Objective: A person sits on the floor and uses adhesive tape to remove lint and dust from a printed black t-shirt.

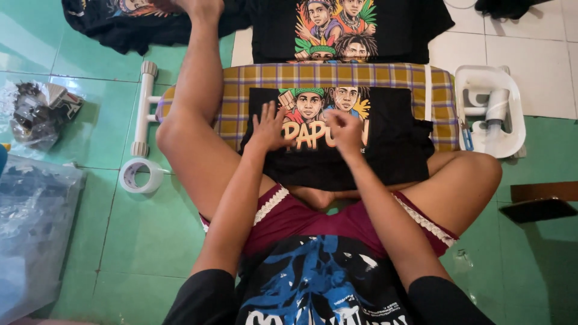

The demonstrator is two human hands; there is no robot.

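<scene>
Closest to us, our two forearms run out from black sleeves over maroon shorts with a white lace trim. Our left hand lies flat with fingers spread on a folded black T-shirt with a colourful printed design of faces, and our right hand presses down just beside it with fingers loosely curled; neither hand has a grip on anything, both rest open on the cloth, apparently to hold the fold flat.

That shirt sits on a low ironing board with a yellow and purple checked cover, which serves as our surface on the floor between our legs, so the fabric stays smooth and within easy reach. Beyond the board lies another black printed shirt, spread out on the tiles. At the board's right end a white iron rest stands on the floor. On the green tiles to our left lie a roll of clear tape and clear plastic bags.
</scene>
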